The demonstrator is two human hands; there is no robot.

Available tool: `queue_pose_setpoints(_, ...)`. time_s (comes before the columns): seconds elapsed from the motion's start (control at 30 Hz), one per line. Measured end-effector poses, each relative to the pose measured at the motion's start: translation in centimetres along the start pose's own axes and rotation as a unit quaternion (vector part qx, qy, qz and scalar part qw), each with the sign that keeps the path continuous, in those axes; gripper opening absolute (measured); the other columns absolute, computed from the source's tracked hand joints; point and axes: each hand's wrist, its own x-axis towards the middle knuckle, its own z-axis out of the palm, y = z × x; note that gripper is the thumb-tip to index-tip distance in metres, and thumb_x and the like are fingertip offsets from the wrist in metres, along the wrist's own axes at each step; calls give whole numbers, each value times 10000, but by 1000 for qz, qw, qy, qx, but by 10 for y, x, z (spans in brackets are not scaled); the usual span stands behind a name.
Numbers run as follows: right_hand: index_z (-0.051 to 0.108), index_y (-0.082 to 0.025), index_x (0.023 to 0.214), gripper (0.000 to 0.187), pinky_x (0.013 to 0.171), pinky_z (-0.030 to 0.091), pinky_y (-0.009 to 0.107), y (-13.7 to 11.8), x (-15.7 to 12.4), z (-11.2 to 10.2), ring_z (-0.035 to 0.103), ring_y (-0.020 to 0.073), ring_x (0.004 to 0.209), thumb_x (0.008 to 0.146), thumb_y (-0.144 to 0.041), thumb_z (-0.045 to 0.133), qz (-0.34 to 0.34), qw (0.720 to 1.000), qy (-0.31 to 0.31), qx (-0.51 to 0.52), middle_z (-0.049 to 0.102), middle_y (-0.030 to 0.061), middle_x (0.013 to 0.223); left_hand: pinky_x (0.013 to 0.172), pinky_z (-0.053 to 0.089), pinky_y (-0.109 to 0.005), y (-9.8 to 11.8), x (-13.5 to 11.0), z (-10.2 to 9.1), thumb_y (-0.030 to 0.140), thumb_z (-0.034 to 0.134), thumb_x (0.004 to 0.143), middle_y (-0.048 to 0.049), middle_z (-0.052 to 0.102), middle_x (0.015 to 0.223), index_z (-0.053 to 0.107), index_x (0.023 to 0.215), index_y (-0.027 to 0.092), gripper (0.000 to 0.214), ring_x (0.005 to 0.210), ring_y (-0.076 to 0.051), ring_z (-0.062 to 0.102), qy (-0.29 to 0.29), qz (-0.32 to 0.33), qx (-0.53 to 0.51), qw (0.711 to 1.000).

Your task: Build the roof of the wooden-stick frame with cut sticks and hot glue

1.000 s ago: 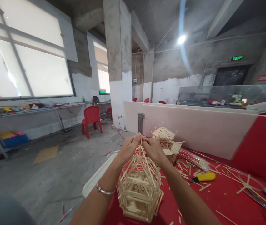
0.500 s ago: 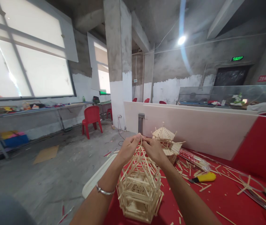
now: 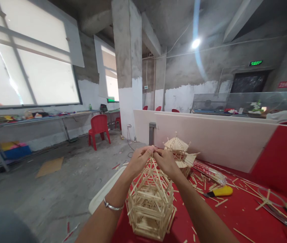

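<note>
A pavilion model built of thin wooden sticks stands upright on the red tabletop, between my forearms. Its slanted roof sticks meet at a peak. My left hand, with a silver bracelet on its wrist, pinches the peak from the left. Opposite it, my right hand grips the same peak with bent fingers. The two hands' fingertips meet there and cover the very top. Just behind my right hand stands a second stick pavilion with a closely laid roof.
On the right lie a yellow-handled utility knife, scissors, a plastic-wrapped bundle of sticks and scattered stick pieces. A pale board rises along the far edge. A white tray-like piece sits at the left edge.
My fingertips have closed over the peak, hiding the stick end that showed between them before. The left fingers have shifted slightly right; the model stays in place.
</note>
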Motion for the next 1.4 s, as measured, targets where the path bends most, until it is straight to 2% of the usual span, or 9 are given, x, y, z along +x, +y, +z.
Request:
queue_pose_setpoints(0.23, 693, -191, 693, 382, 629, 382, 246, 1, 0, 0, 546, 171, 627, 849, -376, 396, -1, 1000, 1, 5, 685, 20, 678, 901, 466, -342, 1, 0, 1, 478, 500, 894, -86, 732, 932, 709, 870, 118, 416, 938, -233, 635, -4, 1, -9, 1000)
queue_pose_setpoints(0.57, 648, -190, 644, 376, 590, 346, 245, 2, 1, 2, 526, 173, 619, 845, -384, 396, -2, 1000, 3, 0, 660, 34, 642, 904, 469, -342, -1, 0, 0, 489, 498, 896, -82, 733, 934, 716, 873, 119, 430, 950, -237, 636, 3, 0, -2, 1000)
queue_pose_setpoints(0.93, 694, -196, 696, 376, 585, 350, 241, 1, -1, 1, 534, 171, 629, 842, -371, 394, -3, 1000, 0, 3, 669, 22, 658, 903, 470, -342, 0, 0, 1, 453, 500, 901, -81, 736, 930, 724, 885, 123, 400, 944, -234, 639, -2, 0, -2, 1000)
queue_pose_setpoints(1.13, 668, -194, 649, 387, 575, 336, 246, 2, 0, 1, 515, 168, 594, 846, -384, 393, 1, 1000, 2, -2, 633, 13, 601, 888, 471, -329, 3, -1, 1, 465, 489, 905, -76, 735, 916, 721, 877, 121, 416, 935, -231, 637, 0, 1, 5, 1000)
queue_pose_setpoints(1.4, 664, -189, 653, 384, 604, 358, 242, 0, 1, 1, 526, 170, 620, 843, -381, 391, 2, 1000, 0, -3, 657, 19, 644, 908, 469, -342, 2, -1, 0, 494, 483, 900, -80, 739, 938, 722, 862, 127, 440, 944, -238, 642, 4, -2, 11, 1000)
